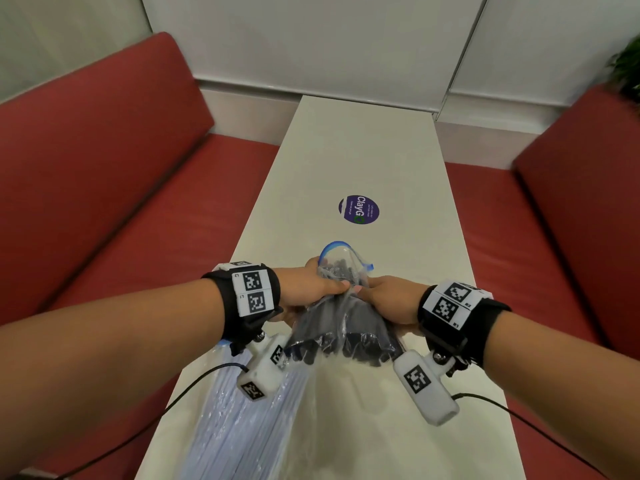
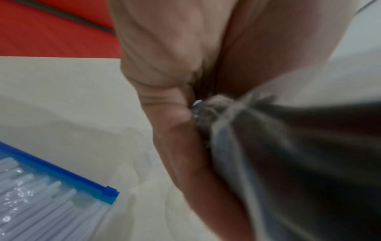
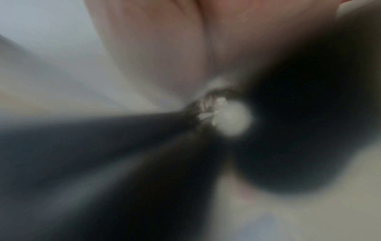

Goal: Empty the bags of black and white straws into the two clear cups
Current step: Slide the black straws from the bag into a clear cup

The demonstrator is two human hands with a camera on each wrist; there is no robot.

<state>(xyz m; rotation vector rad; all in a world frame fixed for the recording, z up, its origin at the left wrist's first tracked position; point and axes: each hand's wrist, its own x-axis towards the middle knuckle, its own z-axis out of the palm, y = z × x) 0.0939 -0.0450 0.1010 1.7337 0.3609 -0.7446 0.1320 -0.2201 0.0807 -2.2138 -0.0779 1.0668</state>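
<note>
A clear zip bag of black straws [image 1: 346, 327] is held up over the near middle of the white table [image 1: 363, 150]. Its blue-edged mouth [image 1: 337, 245] points away from me and gapes open. My left hand [image 1: 311, 289] grips the bag's neck from the left, and my right hand [image 1: 388, 299] grips it from the right. The left wrist view shows the left hand's fingers [image 2: 175, 114] curled round the bunched plastic [image 2: 288, 154]. A second zip bag of white straws [image 1: 242, 420] [image 2: 37, 203] lies flat at the near left, its blue zipper closed. No cups are in view.
A round purple sticker [image 1: 358, 209] sits mid-table beyond the bag. Red bench seats [image 1: 104, 202] flank the narrow table on both sides. Cables [image 1: 166, 407] trail from the wrist cameras. The right wrist view is a blur of dark straws [image 3: 123, 154].
</note>
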